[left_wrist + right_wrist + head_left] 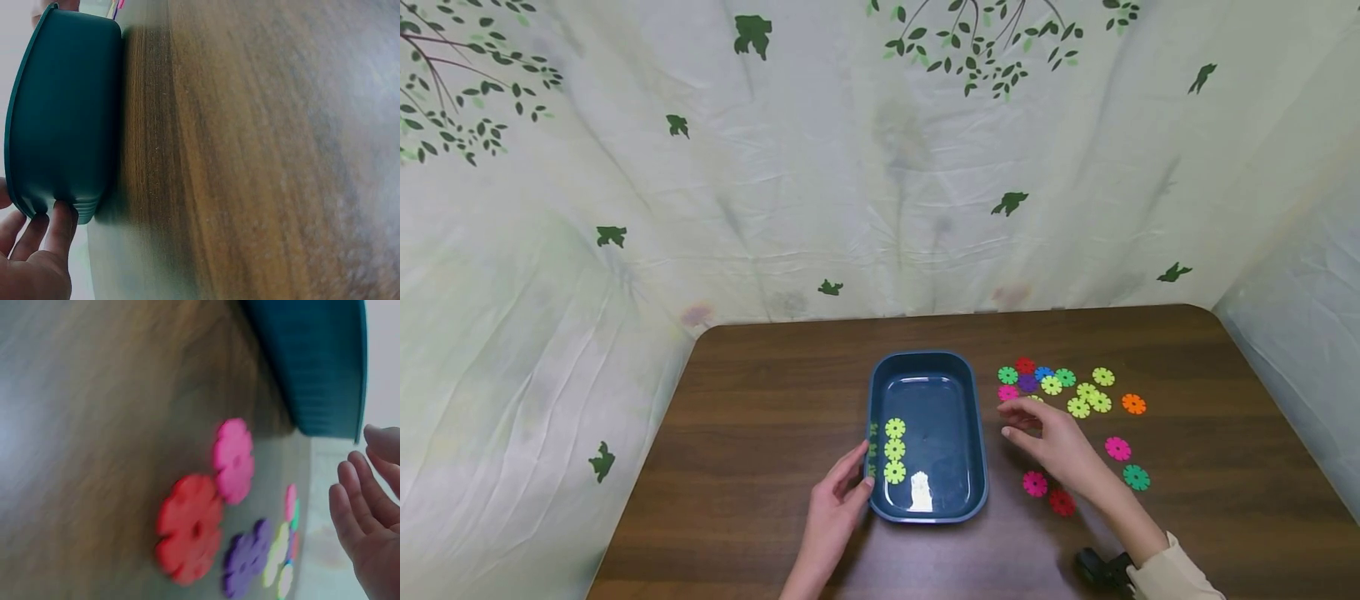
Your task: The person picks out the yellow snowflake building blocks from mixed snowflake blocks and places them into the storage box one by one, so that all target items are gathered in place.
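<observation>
A dark blue rectangular tray (940,433) rests on the table. Three yellow-green flower-shaped discs (894,449) form a column along the left of its floor. My left hand (833,510) grips the tray's left side, thumb at the rim and fingers against the outer wall (69,119). Right of the tray, my right hand (1058,446) hovers above the table, fingers loosely bent and nothing visible between them. Just beyond it lies a cluster of coloured flower discs, including a yellow-green disc (1078,407) and a purple disc (1027,383). My right hand hides part of this cluster.
Nearer the front lie a pink disc (1034,484) and a red disc (1062,502). Farther right are another pink disc (1117,448), a green disc (1137,477) and an orange disc (1134,404). A leaf-patterned white cloth (850,192) hangs behind the brown table (760,417).
</observation>
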Demonstrator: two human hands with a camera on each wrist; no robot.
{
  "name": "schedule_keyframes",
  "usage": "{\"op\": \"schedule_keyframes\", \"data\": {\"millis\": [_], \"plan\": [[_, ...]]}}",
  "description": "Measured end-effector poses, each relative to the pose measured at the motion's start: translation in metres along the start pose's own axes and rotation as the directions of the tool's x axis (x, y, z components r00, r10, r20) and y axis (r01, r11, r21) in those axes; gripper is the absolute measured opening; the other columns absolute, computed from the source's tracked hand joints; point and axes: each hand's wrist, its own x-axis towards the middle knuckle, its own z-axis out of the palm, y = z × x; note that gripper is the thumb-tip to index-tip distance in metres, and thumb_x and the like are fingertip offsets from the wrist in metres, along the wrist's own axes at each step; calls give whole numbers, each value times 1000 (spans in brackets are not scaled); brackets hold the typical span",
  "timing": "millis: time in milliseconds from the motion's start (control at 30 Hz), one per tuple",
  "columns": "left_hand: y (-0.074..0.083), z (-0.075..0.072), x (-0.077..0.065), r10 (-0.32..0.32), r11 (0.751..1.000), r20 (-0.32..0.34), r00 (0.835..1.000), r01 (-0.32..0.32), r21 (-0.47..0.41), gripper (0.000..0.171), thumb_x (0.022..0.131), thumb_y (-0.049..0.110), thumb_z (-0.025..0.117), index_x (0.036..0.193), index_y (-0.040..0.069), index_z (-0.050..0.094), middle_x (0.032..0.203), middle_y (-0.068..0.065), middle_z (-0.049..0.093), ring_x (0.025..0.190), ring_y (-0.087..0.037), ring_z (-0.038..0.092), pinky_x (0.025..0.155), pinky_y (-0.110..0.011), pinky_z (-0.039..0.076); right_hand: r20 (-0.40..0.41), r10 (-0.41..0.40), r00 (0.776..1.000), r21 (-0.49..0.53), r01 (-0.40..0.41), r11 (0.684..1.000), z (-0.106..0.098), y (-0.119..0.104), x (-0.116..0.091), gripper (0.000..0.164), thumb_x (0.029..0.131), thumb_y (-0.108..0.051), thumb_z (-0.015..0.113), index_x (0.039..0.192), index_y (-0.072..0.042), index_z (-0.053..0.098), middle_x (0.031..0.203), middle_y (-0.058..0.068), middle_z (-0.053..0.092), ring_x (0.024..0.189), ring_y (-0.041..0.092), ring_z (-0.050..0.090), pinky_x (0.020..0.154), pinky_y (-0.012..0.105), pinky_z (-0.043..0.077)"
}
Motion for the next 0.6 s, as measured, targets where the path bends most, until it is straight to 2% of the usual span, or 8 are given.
{"op": "schedule_keyframes", "data": {"millis": [300,400,600], "plan": [[0,0,0,17,1000,-2,1000,-17,3,47,91,-1,65,136,6,58,139,-15,54,128,-33,50,100,-37,46,-66,-24,998,-91,18,996,-15,26,-5,33,88,-8,74,120,-7,65,114,8,67,103,29,64,89,51,53],[1,0,0,1,1000,-4,1000,-1,1,46,91,0,65,136,8,59,139,-13,54,129,-32,50,100,-35,46,-62,-34,998,-113,26,993,-23,33,-5,33,89,-7,73,120,-5,65,114,10,67,104,31,63,89,53,52],[1,-1,0,-24,1000,0,1000,24,-1,46,92,3,66,137,10,59,140,-12,53,130,-30,50,100,-32,46,-34,-1,999,-145,-4,989,-34,46,-4,34,91,-6,70,124,-5,63,116,11,67,104,33,64,88,52,53]]}}
